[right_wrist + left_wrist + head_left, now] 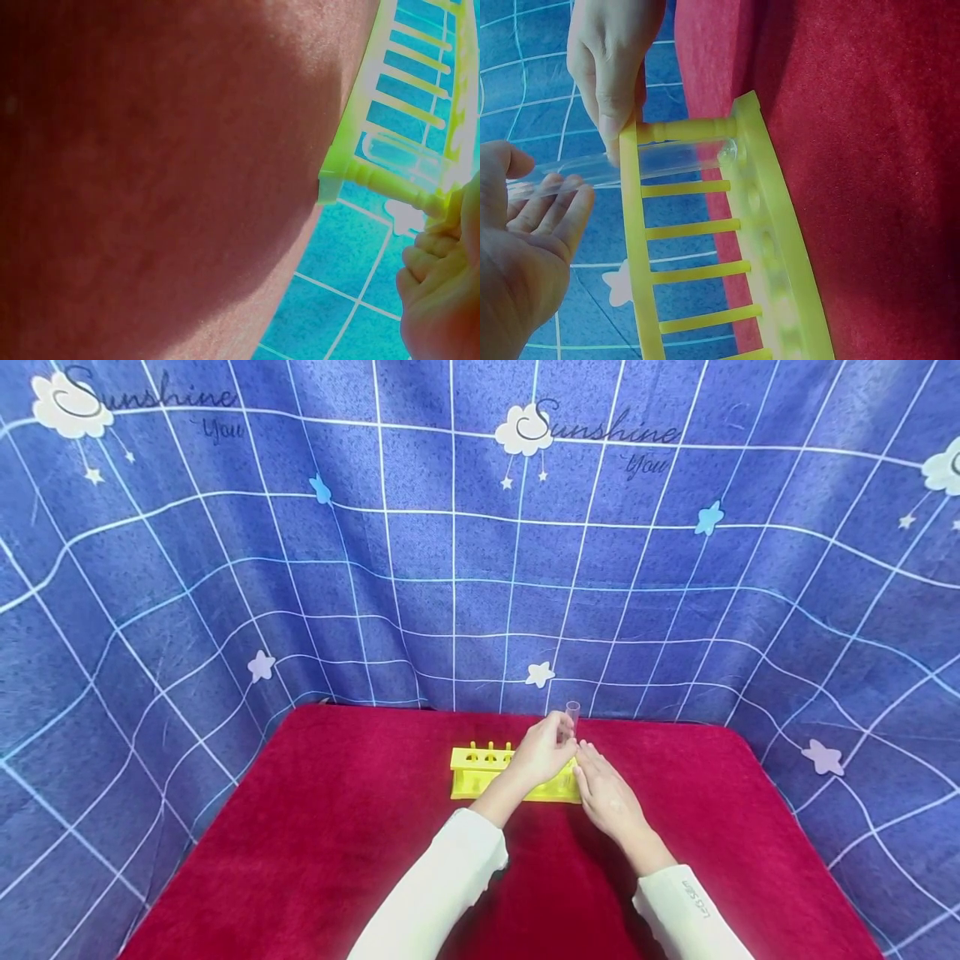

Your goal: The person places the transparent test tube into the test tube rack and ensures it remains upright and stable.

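Observation:
A yellow test tube rack (pixel 467 760) stands on the red cloth, with a clear test tube (pixel 573 708) upright in its right-end hole. In the left wrist view the lower part of the test tube (pixel 679 157) shows between the rack's plates, its rounded bottom at the base plate. My left hand (pixel 542 750) holds the tube's upper part between thumb and fingers. My right hand (pixel 611 793) grips the rack's right end, thumb at the front and fingers by the top plate. In the right wrist view its curled fingers (pixel 424 259) meet the rack's corner.
Red cloth (pixel 315 827) covers the table. A blue curtain (pixel 420 552) with white grid lines and stars hangs behind it and at both sides. Several thin yellow pegs (pixel 491 746) rise along the rack's back edge.

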Demonstrator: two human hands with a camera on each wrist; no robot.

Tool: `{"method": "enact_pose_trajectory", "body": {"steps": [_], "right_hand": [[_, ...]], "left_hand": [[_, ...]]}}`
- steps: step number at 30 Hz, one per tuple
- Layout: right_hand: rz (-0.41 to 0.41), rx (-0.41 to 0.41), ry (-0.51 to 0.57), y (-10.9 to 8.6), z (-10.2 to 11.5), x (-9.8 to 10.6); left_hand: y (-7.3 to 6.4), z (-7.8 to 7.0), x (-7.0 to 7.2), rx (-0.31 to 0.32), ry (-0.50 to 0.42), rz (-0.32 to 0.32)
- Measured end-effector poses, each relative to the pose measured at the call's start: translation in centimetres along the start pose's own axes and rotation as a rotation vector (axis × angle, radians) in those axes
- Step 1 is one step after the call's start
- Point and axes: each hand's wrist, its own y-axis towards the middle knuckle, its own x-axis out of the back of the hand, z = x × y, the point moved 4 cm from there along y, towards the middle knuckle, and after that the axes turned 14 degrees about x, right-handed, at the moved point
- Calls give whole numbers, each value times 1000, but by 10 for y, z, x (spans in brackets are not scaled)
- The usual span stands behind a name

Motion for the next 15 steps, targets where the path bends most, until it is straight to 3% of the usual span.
{"method": "enact_pose_trajectory", "body": {"steps": [15], "right_hand": [[-12,13,9,0,0,0]], "left_hand": [[-1,3,-3,14,17,-5]]}}
